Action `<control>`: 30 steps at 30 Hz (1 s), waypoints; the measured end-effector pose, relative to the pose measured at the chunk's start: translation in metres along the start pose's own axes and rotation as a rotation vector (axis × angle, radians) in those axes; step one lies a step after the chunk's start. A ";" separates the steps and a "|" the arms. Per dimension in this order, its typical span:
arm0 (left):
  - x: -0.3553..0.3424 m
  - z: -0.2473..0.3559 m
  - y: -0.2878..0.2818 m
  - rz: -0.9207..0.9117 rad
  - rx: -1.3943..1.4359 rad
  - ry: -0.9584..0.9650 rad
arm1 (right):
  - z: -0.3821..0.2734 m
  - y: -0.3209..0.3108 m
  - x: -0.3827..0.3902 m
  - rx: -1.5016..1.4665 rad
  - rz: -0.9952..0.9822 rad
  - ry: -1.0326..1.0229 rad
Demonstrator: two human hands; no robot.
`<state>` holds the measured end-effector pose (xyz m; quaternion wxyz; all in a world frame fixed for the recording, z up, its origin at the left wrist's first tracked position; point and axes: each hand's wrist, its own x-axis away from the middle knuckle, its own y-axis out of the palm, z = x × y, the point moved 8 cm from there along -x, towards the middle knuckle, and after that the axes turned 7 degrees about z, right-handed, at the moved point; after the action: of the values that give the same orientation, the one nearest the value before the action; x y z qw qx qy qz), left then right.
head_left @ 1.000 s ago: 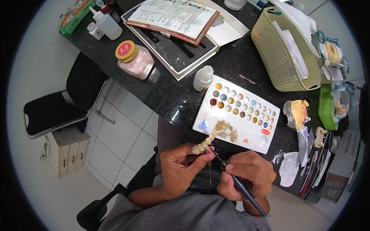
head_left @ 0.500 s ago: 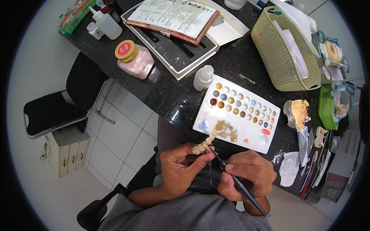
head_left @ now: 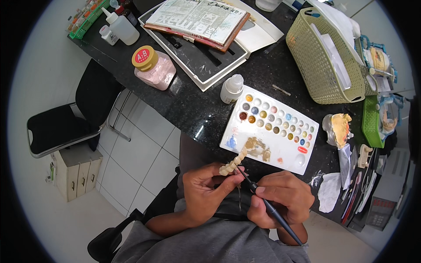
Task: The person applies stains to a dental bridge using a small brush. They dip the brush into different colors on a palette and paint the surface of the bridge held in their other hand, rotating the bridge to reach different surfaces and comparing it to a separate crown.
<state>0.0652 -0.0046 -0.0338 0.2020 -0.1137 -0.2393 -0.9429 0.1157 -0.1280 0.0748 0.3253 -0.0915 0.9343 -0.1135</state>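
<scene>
- Left hand (head_left: 205, 193): forearm enters from the lower edge, palm turned inward, fingers curled and pinching a row of cream-coloured dental teeth (head_left: 233, 162) at its lower end.
- Tooth row: long axis runs diagonally, up and to the right from the pinch, free end pointing toward the palette; it sits just off the near edge of the dark counter (head_left: 193, 109), above the person's lap.
- Right hand (head_left: 280, 197): close beside the left, knuckles up, thumb and fingers closed on a thin dark brush (head_left: 267, 206) in a pen hold.
- Brush: long axis slanted; handle trails down and right past the grip, tip points up and left, meeting the tooth row just beside the left fingertips.
- Beyond the grip, just past the tooth row's free end: white paint palette (head_left: 272, 131) with small wells of colour and brown smears at its near side.
- Farther out from the palette: small white bottle (head_left: 231, 89), pink jar with yellow lid (head_left: 153, 66), green woven basket (head_left: 324, 57).
</scene>
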 end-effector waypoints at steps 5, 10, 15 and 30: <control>0.000 -0.001 0.000 0.007 0.000 -0.002 | 0.000 0.000 0.000 0.016 0.000 0.000; 0.000 0.000 0.001 0.003 0.004 -0.007 | 0.000 -0.002 0.001 0.013 0.014 -0.006; 0.000 0.000 0.001 0.007 0.009 -0.007 | 0.000 -0.002 0.001 0.012 0.018 -0.002; 0.000 0.000 0.001 -0.015 -0.018 0.018 | -0.002 -0.001 0.003 -0.030 -0.013 -0.020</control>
<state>0.0654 -0.0052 -0.0334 0.1963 -0.1054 -0.2299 -0.9474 0.1120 -0.1298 0.0746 0.3324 -0.1036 0.9320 -0.1007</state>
